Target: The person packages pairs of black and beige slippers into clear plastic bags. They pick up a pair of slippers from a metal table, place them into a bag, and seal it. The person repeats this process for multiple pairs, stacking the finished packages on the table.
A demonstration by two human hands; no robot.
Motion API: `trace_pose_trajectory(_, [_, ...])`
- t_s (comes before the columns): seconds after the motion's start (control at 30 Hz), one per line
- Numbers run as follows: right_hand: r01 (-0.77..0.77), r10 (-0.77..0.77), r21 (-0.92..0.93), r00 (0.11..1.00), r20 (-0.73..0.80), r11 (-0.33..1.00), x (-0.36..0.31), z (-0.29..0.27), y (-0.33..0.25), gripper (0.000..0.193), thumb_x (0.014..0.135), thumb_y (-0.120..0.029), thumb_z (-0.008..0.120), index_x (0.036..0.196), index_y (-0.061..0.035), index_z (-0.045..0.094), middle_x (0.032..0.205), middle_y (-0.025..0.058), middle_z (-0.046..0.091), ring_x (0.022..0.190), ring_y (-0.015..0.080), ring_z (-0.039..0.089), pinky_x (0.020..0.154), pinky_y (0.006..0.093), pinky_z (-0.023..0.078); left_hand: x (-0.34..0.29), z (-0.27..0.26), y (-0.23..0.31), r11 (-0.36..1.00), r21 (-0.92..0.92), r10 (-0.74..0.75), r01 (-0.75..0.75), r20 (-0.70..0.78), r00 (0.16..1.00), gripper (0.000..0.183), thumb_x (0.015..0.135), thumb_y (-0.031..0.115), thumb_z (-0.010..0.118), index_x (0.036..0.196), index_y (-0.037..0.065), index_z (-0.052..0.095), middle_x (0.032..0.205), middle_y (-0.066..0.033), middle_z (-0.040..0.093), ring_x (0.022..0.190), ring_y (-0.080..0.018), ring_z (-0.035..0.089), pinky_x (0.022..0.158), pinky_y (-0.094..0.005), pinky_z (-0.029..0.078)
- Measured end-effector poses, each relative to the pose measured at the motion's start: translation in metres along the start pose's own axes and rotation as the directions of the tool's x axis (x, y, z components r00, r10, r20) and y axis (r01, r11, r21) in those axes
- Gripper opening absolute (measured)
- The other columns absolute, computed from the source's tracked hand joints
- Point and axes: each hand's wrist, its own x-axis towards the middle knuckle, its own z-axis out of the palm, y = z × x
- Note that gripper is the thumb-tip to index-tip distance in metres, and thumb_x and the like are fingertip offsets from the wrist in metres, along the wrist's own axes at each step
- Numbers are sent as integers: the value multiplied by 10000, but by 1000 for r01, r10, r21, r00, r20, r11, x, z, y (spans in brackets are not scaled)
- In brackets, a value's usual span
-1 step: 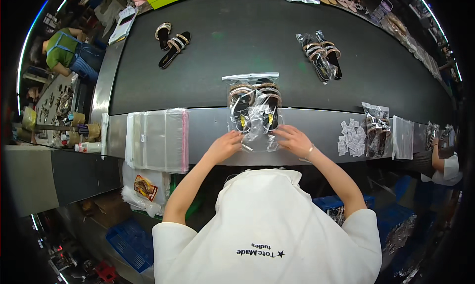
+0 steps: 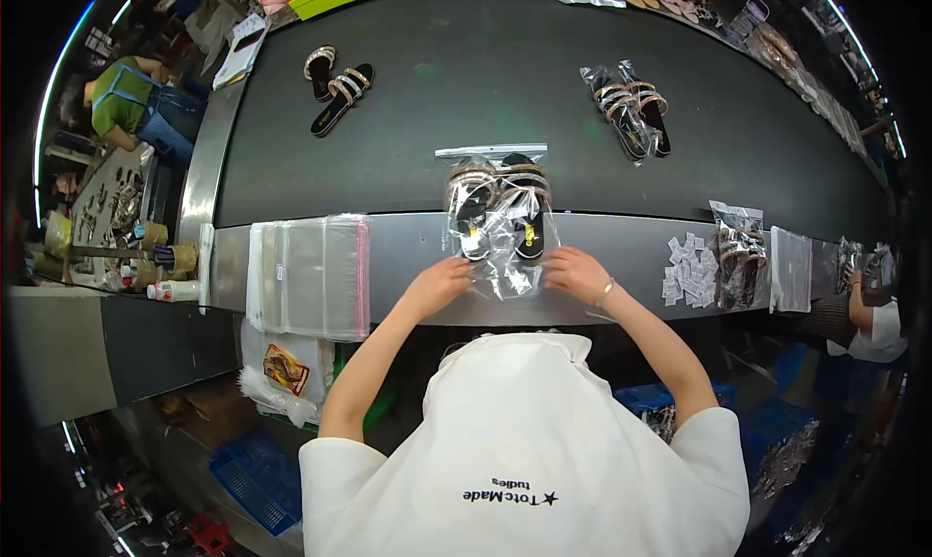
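A clear plastic bag (image 2: 508, 277) with a pair of black slide sandals (image 2: 529, 229) inside lies in front of me, across the grey metal ledge (image 2: 408, 251) and the dark belt. Rows of glittering straps cross the sandals, and a yellow mark shows on each insole. The bag's zip strip points away from me. At its near left edge my left hand (image 2: 444, 285) has its fingers closed on the plastic. My right hand (image 2: 580, 275) pinches the near right edge, fingers curled. Both sets of fingertips are partly hidden.
Flat clear bags (image 2: 306, 275) are stacked on the left. Small white packets (image 2: 689, 269) lie to the right, beside another bagged pair (image 2: 741, 256). Farther off on the belt are loose sandals (image 2: 342, 96) and a bagged pair (image 2: 626, 110). Co-workers stand at both sides.
My fingers have drawn in from a more spread pose to the bag's near edges. The near end of the bag has shifted and wrinkled differently, and the sandals inside have moved slightly.
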Motion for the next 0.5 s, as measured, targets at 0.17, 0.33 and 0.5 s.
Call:
trace_pose_trajectory(0.17, [-642, 831, 758, 480, 280, 115, 3, 47, 23, 226, 879, -201, 605, 979, -6, 549, 632, 44, 603, 600, 159, 615, 541, 365, 530, 4, 26, -8, 122, -875, -836, 469, 164, 523, 194, 915, 182, 561, 964, -5, 568, 761, -74, 615, 606, -149, 611, 615, -306, 519])
trace_pose_trajectory(0.33, [-417, 666, 786, 425, 613, -457, 1, 44, 19, 410, 861, -505, 578, 786, -101, 570, 534, -32, 439, 413, 83, 396, 383, 255, 333, 19, 32, -22, -480, -788, -495, 386, 606, 623, 157, 937, 179, 517, 832, 64, 502, 646, -25, 531, 517, -93, 458, 512, -263, 421])
trace_pose_trajectory(0.5, [-296, 938, 954, 342, 61, 46, -8, -25, 22, 348, 828, -382, 681, 730, -50, 647, 654, -23, 578, 523, 40, 451, 472, 215, 340, 144, -41, 25, 155, -862, -639, 483, 286, 714, 209, 919, 155, 517, 761, 32, 579, 588, -36, 582, 517, -113, 582, 484, -250, 468])
